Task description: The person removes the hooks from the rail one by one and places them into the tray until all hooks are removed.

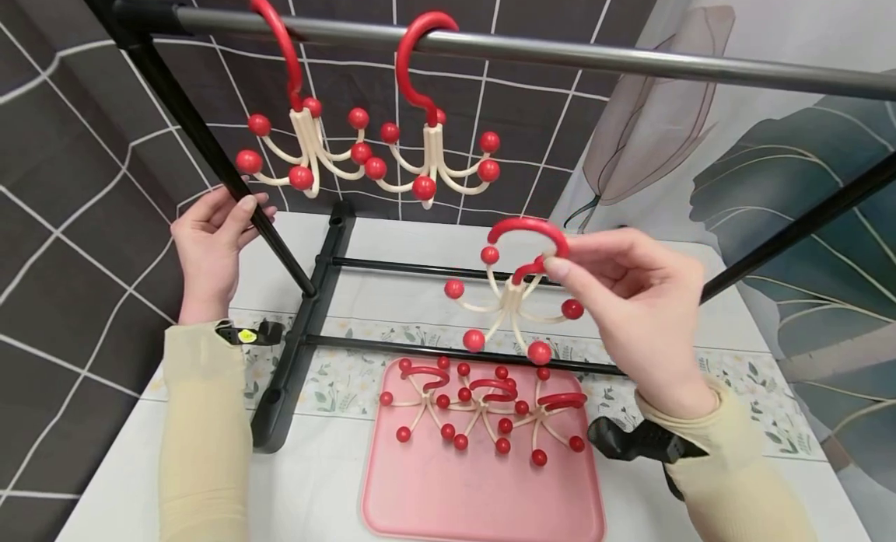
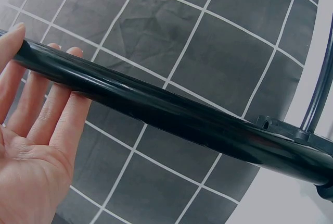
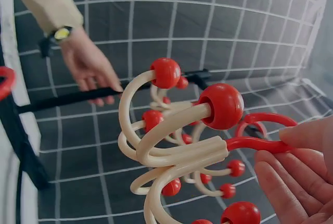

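My left hand (image 1: 212, 243) grips the slanted black post (image 1: 189, 134) of a clothes rack, thumb in front and fingers behind it. In the left wrist view, the fingers (image 2: 44, 114) come round under the post. With thumb and fingers, my right hand (image 1: 640, 305) pinches the red hook of a cream octopus-style hanger (image 1: 513, 297) whose curved arms end in red balls. This hanger is held in the air below the rack's top rail (image 1: 560, 52). Two matching hangers, one at the left (image 1: 306, 138) and another beside it (image 1: 433, 157), hang from that rail.
Three more such hangers lie in a row at the far end of a pink tray (image 1: 483, 499) on the white table (image 1: 308, 487). The rack's black foot (image 1: 301, 324) and lower bars (image 1: 420, 351) stand behind the tray. Dark checked cloth (image 1: 518, 114) hangs at the back.
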A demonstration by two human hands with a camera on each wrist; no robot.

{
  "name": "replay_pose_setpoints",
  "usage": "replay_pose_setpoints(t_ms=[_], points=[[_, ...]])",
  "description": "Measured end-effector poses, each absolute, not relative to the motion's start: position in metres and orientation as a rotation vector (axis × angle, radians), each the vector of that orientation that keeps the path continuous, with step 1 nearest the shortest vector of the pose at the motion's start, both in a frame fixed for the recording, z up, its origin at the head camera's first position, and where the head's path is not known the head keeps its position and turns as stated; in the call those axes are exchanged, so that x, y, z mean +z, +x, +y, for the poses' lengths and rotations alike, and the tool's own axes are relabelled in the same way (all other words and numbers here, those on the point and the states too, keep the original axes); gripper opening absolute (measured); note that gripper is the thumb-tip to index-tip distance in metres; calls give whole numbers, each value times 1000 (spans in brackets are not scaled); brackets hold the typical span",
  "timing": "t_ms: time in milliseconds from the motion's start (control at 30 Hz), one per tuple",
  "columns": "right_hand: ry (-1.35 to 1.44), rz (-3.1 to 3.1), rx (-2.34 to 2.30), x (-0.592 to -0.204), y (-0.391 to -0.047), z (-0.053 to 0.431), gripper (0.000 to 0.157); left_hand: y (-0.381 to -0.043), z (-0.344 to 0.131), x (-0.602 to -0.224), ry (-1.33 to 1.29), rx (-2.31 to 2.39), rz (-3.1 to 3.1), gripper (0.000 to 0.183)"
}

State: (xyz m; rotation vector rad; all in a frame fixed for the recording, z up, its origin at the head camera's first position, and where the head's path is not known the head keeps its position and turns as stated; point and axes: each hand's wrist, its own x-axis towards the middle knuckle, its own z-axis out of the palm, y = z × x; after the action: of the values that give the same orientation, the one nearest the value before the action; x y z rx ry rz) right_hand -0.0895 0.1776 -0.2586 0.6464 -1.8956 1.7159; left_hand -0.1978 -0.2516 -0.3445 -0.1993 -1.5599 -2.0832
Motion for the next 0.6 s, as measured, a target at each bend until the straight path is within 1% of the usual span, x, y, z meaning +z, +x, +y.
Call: replay_pose_setpoints(t_ms=[133, 333, 600], points=[[667, -1954, 1753, -273, -84, 175, 23, -198, -251, -344, -196, -2079, -1567, 32], [661, -2154, 1643, -290, -72, 170, 25, -197, -251, -344, -188, -2077, -1565, 32], [823, -2133, 1887, -313, -58, 162, 26, -198, -251, -344, -201, -2094, -1555, 32]])
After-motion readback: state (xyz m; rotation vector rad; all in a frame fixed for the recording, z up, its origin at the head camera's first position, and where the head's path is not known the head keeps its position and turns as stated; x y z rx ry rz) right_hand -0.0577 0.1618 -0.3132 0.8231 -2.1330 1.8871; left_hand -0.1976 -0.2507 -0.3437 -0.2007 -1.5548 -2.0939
